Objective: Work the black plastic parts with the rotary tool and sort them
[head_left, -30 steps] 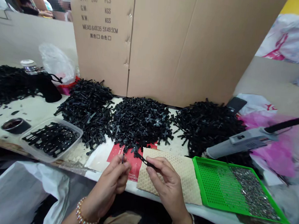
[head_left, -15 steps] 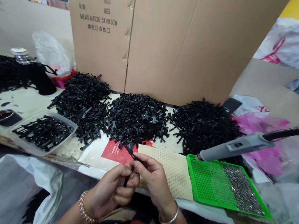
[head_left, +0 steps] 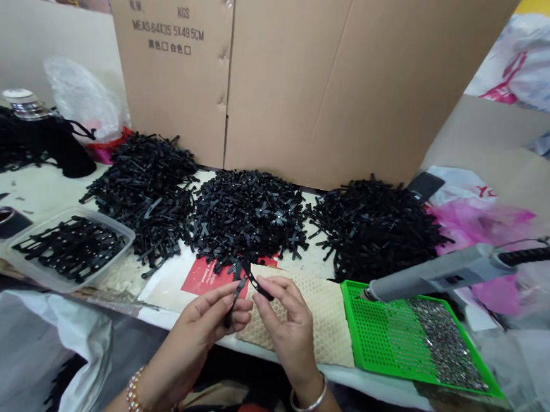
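The left hand point(head_left: 203, 327), nearly closed, pinches a black plastic strip point(head_left: 236, 299), its long axis tilted toward one o'clock. The right hand point(head_left: 291, 328) pinches a second strip point(head_left: 260, 287) pointing toward ten o'clock. Both are just past the bench's near edge point(head_left: 166, 319), with a black pile point(head_left: 245, 219) close at twelve o'clock and a honeycomb mat point(head_left: 328, 318) under the right hand.

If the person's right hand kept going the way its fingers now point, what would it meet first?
Probably the black plastic piece held in the left hand, just ahead of the right hand's fingertips, though depth is hard to judge from this view.
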### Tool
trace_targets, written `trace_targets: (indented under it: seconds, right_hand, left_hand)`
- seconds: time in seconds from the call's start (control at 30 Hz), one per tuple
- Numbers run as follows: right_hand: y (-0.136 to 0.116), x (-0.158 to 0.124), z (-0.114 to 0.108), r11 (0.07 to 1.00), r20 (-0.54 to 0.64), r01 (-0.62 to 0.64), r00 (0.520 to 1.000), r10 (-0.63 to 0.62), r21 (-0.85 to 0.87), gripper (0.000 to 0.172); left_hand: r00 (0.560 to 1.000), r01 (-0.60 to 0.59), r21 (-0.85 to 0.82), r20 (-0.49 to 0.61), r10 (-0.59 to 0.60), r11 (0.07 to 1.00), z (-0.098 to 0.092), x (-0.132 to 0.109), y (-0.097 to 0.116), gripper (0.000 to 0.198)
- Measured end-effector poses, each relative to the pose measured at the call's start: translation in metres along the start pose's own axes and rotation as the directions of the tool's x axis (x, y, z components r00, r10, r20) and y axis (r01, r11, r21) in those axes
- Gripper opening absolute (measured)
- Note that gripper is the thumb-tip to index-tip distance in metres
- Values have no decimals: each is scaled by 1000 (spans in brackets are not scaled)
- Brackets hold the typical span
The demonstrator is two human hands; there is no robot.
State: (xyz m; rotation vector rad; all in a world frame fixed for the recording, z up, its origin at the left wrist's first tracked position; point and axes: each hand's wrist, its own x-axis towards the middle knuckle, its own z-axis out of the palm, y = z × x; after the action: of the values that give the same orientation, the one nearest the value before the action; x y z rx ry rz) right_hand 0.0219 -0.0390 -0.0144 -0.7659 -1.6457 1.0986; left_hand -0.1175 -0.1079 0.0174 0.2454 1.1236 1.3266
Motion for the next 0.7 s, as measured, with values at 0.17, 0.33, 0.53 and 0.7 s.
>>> trace_targets:
  seconds: [0.17,0.33,0.53,0.7]
  right_hand:
    - [-4,-10,-6,997,74,35,997,-31,-63,24]
    - [-4,-10,-2,998,109,15,994,-9,-57,25]
    - [-3,-11,4,999,130,11,991,-4,-48,25]
    - [1,9,-28,903,25,181,982,-186,-389,21]
  left_hand:
    - [998,-38,-26,-46,37,999,-1,3,0,72]
    - [994,-55,-19,-99,53,998,-2,5,-1,77]
    - [997,-62,24,-51,63,998,-1,3,-3,66]
    - [952,-213,207,-177,250,955,-35,14,10,55]
